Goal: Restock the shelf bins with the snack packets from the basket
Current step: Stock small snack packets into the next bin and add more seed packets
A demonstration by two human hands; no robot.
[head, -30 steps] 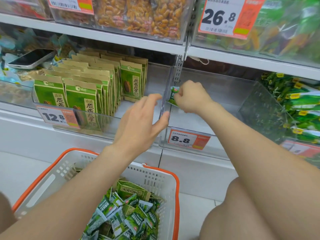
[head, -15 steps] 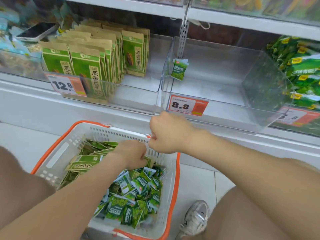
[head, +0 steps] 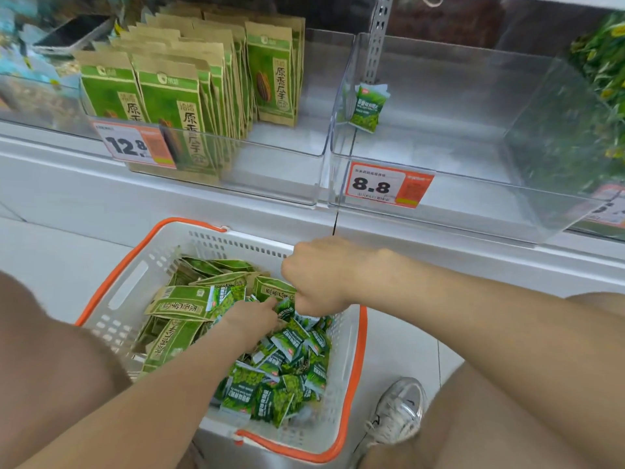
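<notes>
While left hand [head: 250, 319] and right hand [head: 321, 275] reach into basket [head: 135, 265], small glossy green snack packets [head: 277, 384] heaped, both grips unclear

bright, even, diffuse light on my feed; i can't place its source. shadows are soft, the deepest in the shelf recess [head: 456, 18] at the top of frame. the clear bin [head: 473, 198] front shows pale glare. the shelf ledge [head: 169, 198] bows with wide-angle bend. green packs [head: 598, 62] at the right edge smear; the 8.8 price tag [head: 389, 186] reads sharp.
</notes>
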